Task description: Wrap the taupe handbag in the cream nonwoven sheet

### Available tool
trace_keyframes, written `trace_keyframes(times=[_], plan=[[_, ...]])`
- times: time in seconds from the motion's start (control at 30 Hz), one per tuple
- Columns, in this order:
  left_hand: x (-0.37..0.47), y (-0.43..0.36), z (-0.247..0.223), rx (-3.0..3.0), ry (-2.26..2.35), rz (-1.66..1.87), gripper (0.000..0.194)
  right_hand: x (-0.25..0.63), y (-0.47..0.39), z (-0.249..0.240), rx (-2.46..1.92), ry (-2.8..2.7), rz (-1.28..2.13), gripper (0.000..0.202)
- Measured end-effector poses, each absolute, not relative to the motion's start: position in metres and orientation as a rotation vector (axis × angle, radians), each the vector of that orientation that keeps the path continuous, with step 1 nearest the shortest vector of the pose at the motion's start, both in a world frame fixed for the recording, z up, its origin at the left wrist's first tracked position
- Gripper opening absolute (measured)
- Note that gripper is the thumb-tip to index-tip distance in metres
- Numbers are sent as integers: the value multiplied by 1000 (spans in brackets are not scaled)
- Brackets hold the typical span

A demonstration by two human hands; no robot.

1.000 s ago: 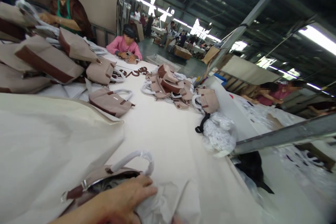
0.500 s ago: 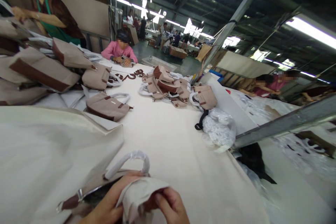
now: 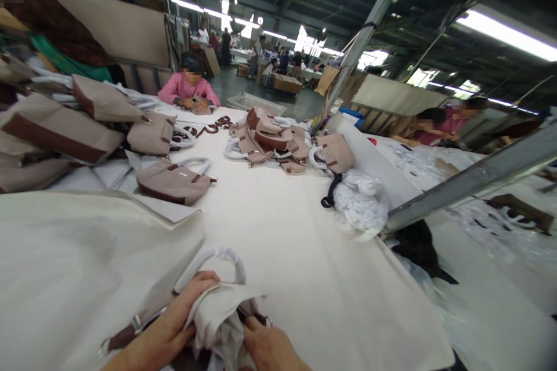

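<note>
1. Hands: left hand (image 3: 167, 330) and right hand (image 3: 265, 348) both pinch the paper wad (image 3: 217, 316) at the bag (image 3: 143, 324) mouth, near table (image 3: 282, 243) edge.
2. Push stuffing evenly; keep the mouth spread, handle (image 3: 213, 261) clear.

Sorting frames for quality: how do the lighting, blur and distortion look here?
Head view: ceiling strip light blows out with glare; straight beams bow from wide-angle distortion; the table is evenly lit; left hand and right hand are cropped but fairly sharp; the left edge smears.
</note>
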State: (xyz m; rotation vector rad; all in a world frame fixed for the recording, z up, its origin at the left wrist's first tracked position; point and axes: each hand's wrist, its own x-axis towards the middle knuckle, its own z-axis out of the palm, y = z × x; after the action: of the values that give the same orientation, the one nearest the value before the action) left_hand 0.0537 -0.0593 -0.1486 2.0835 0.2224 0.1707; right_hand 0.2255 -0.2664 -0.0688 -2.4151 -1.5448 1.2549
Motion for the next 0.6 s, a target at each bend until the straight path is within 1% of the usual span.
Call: trace_keyframes(times=[0.03,0.07,0.17,0.2,0.23,0.27,0.3,0.33,0.4,0.47,0.5,0.53,0.57,0.6], plan=[[55,-58,-149,2084,221,224,54,227,-267,-66,-2399,-1495,1268,71],[57,-57,-148,2080,221,274,54,229,-268,-64,-2348,-1441,1262,66],[67,-47,-135,2055,175,349,43,240,-278,-67,-1970,-1293,1243,46],[70,-43,-127,2054,136,347,36,244,-282,-71,-1844,-1213,1263,48],[74,-41,-117,2060,87,334,30,247,-286,-75,-1749,-1110,1298,54],[78,-39,-107,2077,39,310,26,250,-290,-80,-1689,-1001,1329,60],[81,-39,-97,2109,8,270,25,251,-293,-84,-1659,-909,1352,61],[83,-41,-87,2153,-12,211,25,250,-294,-87,-1642,-851,1351,58],[86,-47,-73,2267,-41,43,30,247,-294,-90,-1582,-861,1286,44],[85,-55,-69,2397,-31,-120,35,241,-291,-88,-1513,-951,1192,28],[84,-59,-72,2464,-7,-175,40,238,-289,-88,-1490,-1003,1163,25],[84,-63,-78,2533,37,-209,47,235,-287,-89,-1487,-1048,1138,27],[84,-66,-87,2601,103,-240,54,232,-286,-92,-1507,-1087,1117,32],[86,-70,-98,2662,196,-271,59,229,-284,-97,-1556,-1106,1102,42]])
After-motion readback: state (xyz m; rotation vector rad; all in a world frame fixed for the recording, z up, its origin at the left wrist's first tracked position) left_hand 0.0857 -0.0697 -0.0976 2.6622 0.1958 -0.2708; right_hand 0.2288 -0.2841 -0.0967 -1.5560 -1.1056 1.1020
